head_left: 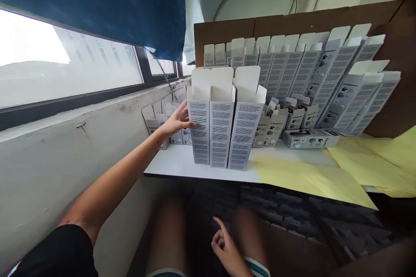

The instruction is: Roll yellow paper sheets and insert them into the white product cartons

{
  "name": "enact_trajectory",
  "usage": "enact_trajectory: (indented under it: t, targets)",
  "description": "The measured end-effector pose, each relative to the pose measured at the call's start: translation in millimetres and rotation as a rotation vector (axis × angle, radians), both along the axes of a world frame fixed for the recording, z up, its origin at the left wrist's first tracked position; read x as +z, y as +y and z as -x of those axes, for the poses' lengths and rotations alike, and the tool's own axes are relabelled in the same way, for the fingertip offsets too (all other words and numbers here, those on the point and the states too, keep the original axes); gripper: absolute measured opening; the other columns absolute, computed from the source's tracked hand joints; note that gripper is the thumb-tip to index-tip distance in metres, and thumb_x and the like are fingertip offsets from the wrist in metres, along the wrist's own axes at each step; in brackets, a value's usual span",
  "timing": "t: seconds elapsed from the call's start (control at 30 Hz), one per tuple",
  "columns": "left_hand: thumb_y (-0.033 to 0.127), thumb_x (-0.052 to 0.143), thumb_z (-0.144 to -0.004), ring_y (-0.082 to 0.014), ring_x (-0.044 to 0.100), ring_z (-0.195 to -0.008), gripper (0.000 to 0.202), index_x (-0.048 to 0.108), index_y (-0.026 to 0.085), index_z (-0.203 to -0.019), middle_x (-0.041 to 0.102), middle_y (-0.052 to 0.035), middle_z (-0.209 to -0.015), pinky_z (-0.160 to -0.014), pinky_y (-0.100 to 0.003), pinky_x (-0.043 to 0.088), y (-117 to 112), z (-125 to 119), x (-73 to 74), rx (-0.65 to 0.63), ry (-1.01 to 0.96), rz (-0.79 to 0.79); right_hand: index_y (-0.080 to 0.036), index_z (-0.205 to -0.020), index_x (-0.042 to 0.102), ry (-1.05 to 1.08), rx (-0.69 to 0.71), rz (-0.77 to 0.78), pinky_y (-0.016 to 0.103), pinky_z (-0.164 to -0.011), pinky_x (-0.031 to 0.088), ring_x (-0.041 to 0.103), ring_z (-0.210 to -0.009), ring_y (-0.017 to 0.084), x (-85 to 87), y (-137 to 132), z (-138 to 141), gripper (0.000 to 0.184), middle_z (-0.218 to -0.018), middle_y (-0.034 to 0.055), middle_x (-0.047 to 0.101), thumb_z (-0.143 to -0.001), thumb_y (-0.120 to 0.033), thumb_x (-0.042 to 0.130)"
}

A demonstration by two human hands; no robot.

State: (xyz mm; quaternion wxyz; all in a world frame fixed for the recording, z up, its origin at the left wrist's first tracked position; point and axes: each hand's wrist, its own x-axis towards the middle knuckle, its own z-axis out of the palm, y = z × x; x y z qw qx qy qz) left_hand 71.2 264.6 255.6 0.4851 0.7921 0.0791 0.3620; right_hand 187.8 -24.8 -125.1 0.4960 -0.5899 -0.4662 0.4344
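The right hand [225, 246], empty and half-curled, is held near the legs [167, 238]. The left hand [175, 123] is laid against three tall boxes [222, 134], stood near on the table [172, 162]; whether gripping cannot be told. Further boxes [276, 67] are ranged far right.

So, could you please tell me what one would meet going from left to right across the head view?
Black sleeve, left hand, three open boxes standing in front, the box lying flat, the yellow sheet at far right.
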Motion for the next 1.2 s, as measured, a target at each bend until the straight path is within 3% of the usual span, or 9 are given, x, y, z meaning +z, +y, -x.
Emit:
enact_trajectory:
  t: [0.17, 0.27, 0.4, 0.53, 0.77, 0.9, 1.03, 1.13, 1.2]
  targets:
    - [0.052, 0.040, -0.098, -0.0253, 0.063, -0.122, 0.057, 0.040, 0.024, -0.147, 0.062, -0.0138, -0.136, -0.100, -0.041, 0.052, 9.3, 33.6, 4.7, 0.638, 0.041, -0.377, -0.029, -0.137, 0.058, 0.037, -0.028, 0.084, 0.031, -0.067, 0.048, 0.055, -0.063, 0.015, -13.1, -6.3, -3.1, 0.067, -0.072, -0.0042, 0.057, -0.072, -0.041, 0.071]
    - [0.047, 0.054, -0.092, -0.0302, 0.063, -0.119, 0.044, 0.060, 0.019, -0.125, 0.063, -0.0152, -0.130, -0.104, -0.047, 0.046, 25.8, 64.2, 4.1, 0.916, 0.257, -0.499, -0.029, -0.130, 0.062, 0.065, 0.002, 0.153, 0.029, -0.063, 0.047, 0.054, -0.061, 0.015, -21.5, -10.3, -3.7, 0.062, -0.068, -0.0050, 0.055, -0.070, -0.042, 0.073]
    - [0.034, 0.084, -0.065, -0.0410, 0.058, -0.123, 0.044, 0.069, 0.017, -0.103, 0.070, -0.0176, -0.116, -0.108, -0.054, 0.040, 46.1, 92.1, -5.2, 0.999, 0.561, -0.527, -0.028, -0.126, 0.064, 0.095, 0.021, 0.186, 0.029, -0.061, 0.047, 0.056, -0.061, 0.015, -30.0, -11.9, -5.3, 0.056, -0.070, -0.0046, 0.057, -0.072, -0.041, 0.072]
    - [0.042, 0.075, -0.082, -0.0277, 0.066, -0.107, 0.026, 0.070, 0.017, -0.089, 0.075, -0.0087, -0.099, -0.102, -0.049, 0.046, 49.2, 104.6, -2.2, 0.986, 0.828, -0.556, -0.027, -0.118, 0.067, 0.074, 0.048, 0.186, 0.028, -0.061, 0.047, 0.057, -0.062, 0.015, -31.7, -11.0, -8.1, 0.047, -0.071, -0.0043, 0.058, -0.073, -0.037, 0.071]
    - [0.024, 0.077, -0.071, -0.0317, 0.070, -0.088, 0.003, 0.075, 0.024, -0.073, 0.073, -0.0009, -0.069, -0.104, -0.053, 0.039, 1.1, 101.7, 21.5, 0.912, 0.913, -0.709, -0.021, -0.113, 0.066, 0.132, 0.042, 0.071, 0.025, -0.053, 0.044, 0.054, -0.053, 0.013, -15.9, -16.1, -4.2, 0.042, -0.067, -0.0042, 0.059, -0.075, -0.038, 0.065]
    - [0.032, 0.068, -0.077, -0.0319, 0.071, -0.088, 0.008, 0.076, 0.030, -0.075, 0.077, -0.0004, -0.080, -0.104, -0.052, 0.039, -27.3, 84.7, 3.6, 0.835, 0.815, -0.788, -0.019, -0.105, 0.068, 0.095, -0.136, -0.038, 0.028, -0.057, 0.050, 0.057, -0.059, 0.015, 17.7, -10.5, -20.4, 0.036, -0.068, -0.0013, 0.061, -0.080, -0.045, 0.063]
    - [0.042, 0.063, -0.078, -0.0319, 0.072, -0.089, 0.012, 0.073, 0.035, -0.081, 0.078, 0.0001, -0.082, -0.103, -0.048, 0.042, -33.8, 73.7, -13.2, 0.810, 0.725, -0.851, -0.022, -0.105, 0.070, -0.065, -0.385, -0.240, 0.037, -0.086, 0.054, 0.063, -0.097, 0.023, 88.6, -6.5, -79.6, 0.028, -0.100, 0.0085, 0.068, -0.090, -0.039, 0.055]
    - [0.042, 0.064, -0.078, -0.0337, 0.072, -0.087, 0.022, 0.073, 0.036, -0.097, 0.078, -0.0028, -0.086, -0.098, -0.049, 0.045, -34.1, 70.4, -17.3, 0.810, 0.694, -0.899, -0.020, -0.115, 0.070, -0.614, -0.573, -0.442, 0.044, -0.095, 0.052, 0.059, -0.115, 0.028, 142.4, -8.4, -133.5, 0.034, -0.121, 0.0149, 0.064, -0.088, -0.022, 0.048]
    - [0.040, 0.064, -0.079, -0.0354, 0.071, -0.092, 0.027, 0.072, 0.034, -0.104, 0.078, -0.0053, -0.096, -0.095, -0.050, 0.046, -37.3, 69.9, -19.2, 0.791, 0.654, -0.918, -0.019, -0.135, 0.061, -0.966, -0.568, -0.354, 0.052, -0.110, 0.042, 0.045, -0.137, 0.032, 162.0, -8.6, -163.9, 0.055, -0.145, 0.0165, 0.052, -0.082, -0.012, 0.049]
